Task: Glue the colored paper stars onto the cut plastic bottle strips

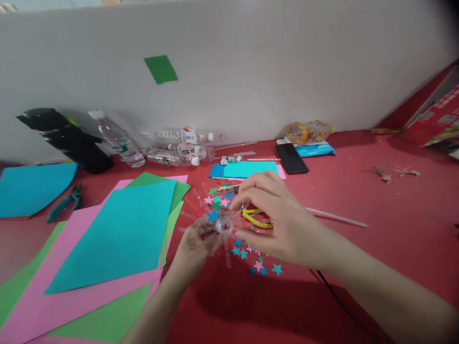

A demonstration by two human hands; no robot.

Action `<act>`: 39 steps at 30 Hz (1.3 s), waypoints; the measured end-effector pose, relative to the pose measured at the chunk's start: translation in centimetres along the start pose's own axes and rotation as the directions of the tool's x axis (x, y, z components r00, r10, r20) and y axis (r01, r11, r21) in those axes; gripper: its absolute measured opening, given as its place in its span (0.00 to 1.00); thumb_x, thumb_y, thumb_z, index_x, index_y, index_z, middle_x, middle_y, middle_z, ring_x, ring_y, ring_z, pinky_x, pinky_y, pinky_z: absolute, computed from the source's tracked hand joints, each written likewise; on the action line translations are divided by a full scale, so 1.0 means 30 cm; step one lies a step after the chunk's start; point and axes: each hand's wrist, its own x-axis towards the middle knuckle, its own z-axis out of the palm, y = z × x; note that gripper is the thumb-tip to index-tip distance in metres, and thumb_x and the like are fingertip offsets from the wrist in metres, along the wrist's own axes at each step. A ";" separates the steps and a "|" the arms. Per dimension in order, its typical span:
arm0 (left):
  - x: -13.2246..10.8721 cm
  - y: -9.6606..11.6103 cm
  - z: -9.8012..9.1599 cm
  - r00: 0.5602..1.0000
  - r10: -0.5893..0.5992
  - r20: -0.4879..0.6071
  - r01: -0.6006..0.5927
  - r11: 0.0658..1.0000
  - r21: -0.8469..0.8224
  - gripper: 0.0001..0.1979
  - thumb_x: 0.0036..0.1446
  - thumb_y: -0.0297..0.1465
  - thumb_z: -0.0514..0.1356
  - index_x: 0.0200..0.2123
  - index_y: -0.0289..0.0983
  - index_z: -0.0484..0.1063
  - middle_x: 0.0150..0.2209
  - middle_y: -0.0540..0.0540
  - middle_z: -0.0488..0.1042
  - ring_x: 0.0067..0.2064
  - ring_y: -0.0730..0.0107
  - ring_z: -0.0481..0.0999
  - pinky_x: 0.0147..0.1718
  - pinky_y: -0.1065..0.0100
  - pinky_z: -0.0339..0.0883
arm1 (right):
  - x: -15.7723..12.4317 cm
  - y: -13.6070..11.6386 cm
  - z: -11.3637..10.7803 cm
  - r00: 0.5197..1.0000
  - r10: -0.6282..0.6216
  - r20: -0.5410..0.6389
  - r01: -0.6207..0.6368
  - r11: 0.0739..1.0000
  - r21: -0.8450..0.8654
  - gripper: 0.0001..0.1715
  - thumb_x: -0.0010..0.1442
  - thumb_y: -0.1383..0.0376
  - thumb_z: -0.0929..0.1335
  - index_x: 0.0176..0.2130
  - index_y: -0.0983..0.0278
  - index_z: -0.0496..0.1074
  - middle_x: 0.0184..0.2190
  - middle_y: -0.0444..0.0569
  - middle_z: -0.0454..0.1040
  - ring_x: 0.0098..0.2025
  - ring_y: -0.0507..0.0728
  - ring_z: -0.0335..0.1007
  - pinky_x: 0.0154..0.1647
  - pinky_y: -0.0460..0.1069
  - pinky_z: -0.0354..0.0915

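My left hand (197, 246) grips a clear plastic bottle piece (224, 226), cut into strips that splay outward around its round neck. A blue paper star (213, 215) sits against one strip, near my left fingers. Just to the right of the neck, my right hand (274, 217) is curved with thumb and fingers apart, and nothing shows between them. Behind it, partly hidden, lies something with yellow loop-like handles (256, 219). Small pink, blue and green paper stars (258, 265) are scattered on the red table beneath and beyond the hands.
Large coloured paper sheets (122, 234) cover the left side, with teal-handled pliers (68, 203) beside them. Plastic bottles (172, 155), a black bottle-like container (68, 141) and a phone (292, 158) are along the wall. A clear strip (339, 217) and a black cable (340, 301) are at right.
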 end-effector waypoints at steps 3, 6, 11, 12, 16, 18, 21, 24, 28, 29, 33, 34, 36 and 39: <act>0.000 -0.004 0.001 1.000 -0.005 0.013 0.006 0.999 -0.040 0.16 0.39 0.28 0.71 0.35 0.38 0.76 0.36 0.47 0.82 0.37 0.64 0.80 0.41 0.66 0.72 | -0.003 0.000 -0.012 1.000 0.001 0.024 -0.002 1.000 0.014 0.12 0.59 0.69 0.69 0.44 0.62 0.70 0.44 0.47 0.69 0.49 0.57 0.60 0.52 0.53 0.59; 0.004 -0.013 -0.002 0.999 -0.002 0.037 0.003 0.999 -0.048 0.16 0.41 0.27 0.71 0.36 0.37 0.76 0.36 0.46 0.82 0.36 0.64 0.80 0.40 0.66 0.72 | -0.003 0.005 -0.015 0.998 -0.053 0.014 0.054 0.997 -0.062 0.08 0.60 0.66 0.69 0.43 0.62 0.72 0.43 0.49 0.69 0.47 0.59 0.60 0.52 0.56 0.58; 0.011 -0.023 -0.002 0.998 0.034 0.062 -0.027 0.993 -0.113 0.14 0.42 0.28 0.71 0.35 0.37 0.75 0.36 0.47 0.82 0.38 0.64 0.80 0.41 0.67 0.71 | 0.000 0.011 -0.010 0.992 -0.128 0.020 0.130 0.986 -0.109 0.07 0.61 0.62 0.70 0.39 0.63 0.75 0.42 0.50 0.70 0.47 0.59 0.60 0.53 0.57 0.57; 0.012 -0.023 -0.001 0.998 0.031 0.051 -0.026 0.995 -0.097 0.13 0.42 0.28 0.71 0.34 0.37 0.75 0.35 0.47 0.82 0.37 0.64 0.80 0.40 0.68 0.72 | 0.001 0.011 -0.011 0.992 -0.122 0.022 0.124 0.988 -0.097 0.08 0.60 0.62 0.70 0.40 0.62 0.74 0.42 0.50 0.70 0.47 0.59 0.60 0.53 0.57 0.57; 0.016 -0.018 -0.003 0.999 0.032 -0.024 -0.033 0.999 -0.024 0.13 0.38 0.32 0.73 0.28 0.37 0.74 0.30 0.48 0.81 0.34 0.63 0.79 0.36 0.67 0.72 | 0.002 0.010 -0.021 0.994 -0.109 0.004 0.109 0.994 -0.017 0.15 0.57 0.58 0.73 0.43 0.61 0.73 0.42 0.49 0.70 0.48 0.59 0.62 0.52 0.57 0.60; 0.017 -0.015 -0.009 0.999 0.032 -0.027 -0.032 0.999 -0.009 0.13 0.38 0.32 0.73 0.28 0.37 0.75 0.30 0.47 0.81 0.34 0.62 0.80 0.37 0.66 0.73 | 0.003 0.013 -0.030 0.994 -0.105 -0.028 0.106 0.992 0.061 0.15 0.57 0.57 0.72 0.43 0.60 0.73 0.42 0.49 0.71 0.47 0.59 0.64 0.50 0.56 0.62; 0.019 -0.011 -0.023 1.000 0.013 0.012 -0.012 1.000 -0.016 0.15 0.39 0.33 0.73 0.33 0.37 0.77 0.36 0.45 0.82 0.39 0.60 0.80 0.42 0.64 0.73 | 0.009 0.030 -0.031 0.992 -0.016 -0.121 0.033 0.990 0.141 0.09 0.61 0.60 0.69 0.42 0.60 0.73 0.43 0.50 0.72 0.49 0.59 0.66 0.50 0.56 0.64; 0.024 -0.016 -0.044 1.000 -0.009 0.030 0.010 1.000 -0.026 0.20 0.41 0.34 0.72 0.40 0.37 0.77 0.40 0.44 0.82 0.44 0.60 0.80 0.47 0.63 0.71 | 0.016 0.062 0.000 0.975 0.156 -0.155 -0.129 0.977 0.172 0.11 0.63 0.61 0.67 0.45 0.62 0.72 0.46 0.52 0.73 0.49 0.58 0.69 0.50 0.56 0.66; 0.043 -0.033 -0.074 0.999 -0.007 0.042 0.004 0.998 0.062 0.22 0.43 0.35 0.71 0.44 0.37 0.77 0.42 0.44 0.82 0.46 0.61 0.79 0.50 0.62 0.70 | 0.015 0.092 0.077 0.926 0.374 0.057 -0.376 0.891 0.254 0.17 0.61 0.62 0.68 0.51 0.60 0.69 0.47 0.51 0.76 0.37 0.54 0.75 0.36 0.51 0.71; 0.050 -0.037 -0.080 0.999 -0.005 0.048 0.001 0.995 0.095 0.21 0.43 0.34 0.71 0.43 0.37 0.77 0.43 0.43 0.81 0.46 0.60 0.79 0.50 0.62 0.69 | 0.012 0.094 0.097 0.912 0.399 0.100 -0.410 0.869 0.277 0.17 0.61 0.64 0.67 0.51 0.60 0.69 0.46 0.49 0.77 0.34 0.53 0.75 0.33 0.49 0.70; 0.069 -0.034 -0.096 0.999 -0.036 0.027 0.031 0.987 0.155 0.19 0.41 0.33 0.71 0.40 0.36 0.78 0.40 0.42 0.82 0.44 0.58 0.79 0.46 0.62 0.72 | 0.000 0.099 0.160 0.904 0.407 0.130 -0.425 0.822 0.379 0.14 0.60 0.72 0.65 0.46 0.61 0.70 0.39 0.47 0.79 0.34 0.52 0.76 0.35 0.48 0.72; 0.070 -0.029 -0.099 0.998 -0.053 0.024 0.049 0.986 0.158 0.18 0.41 0.33 0.71 0.39 0.36 0.79 0.38 0.42 0.82 0.42 0.58 0.80 0.43 0.62 0.73 | -0.003 0.102 0.172 0.906 0.403 0.129 -0.420 0.817 0.395 0.14 0.59 0.73 0.64 0.44 0.62 0.71 0.38 0.47 0.79 0.35 0.52 0.77 0.37 0.49 0.72; 0.070 -0.015 -0.107 0.996 -0.084 0.031 0.077 0.982 0.170 0.16 0.40 0.31 0.71 0.35 0.35 0.79 0.34 0.43 0.82 0.37 0.59 0.80 0.37 0.63 0.73 | -0.008 0.112 0.193 0.905 0.402 0.135 -0.421 0.813 0.402 0.12 0.59 0.74 0.64 0.42 0.62 0.71 0.37 0.47 0.79 0.37 0.53 0.77 0.38 0.49 0.73; 0.067 0.009 -0.125 0.994 -0.091 0.066 0.078 0.981 0.179 0.11 0.39 0.29 0.69 0.31 0.37 0.78 0.31 0.44 0.82 0.33 0.61 0.79 0.33 0.65 0.72 | -0.016 0.130 0.214 0.897 0.413 0.157 -0.440 0.807 0.394 0.10 0.59 0.73 0.65 0.41 0.62 0.71 0.36 0.47 0.79 0.37 0.53 0.77 0.37 0.48 0.73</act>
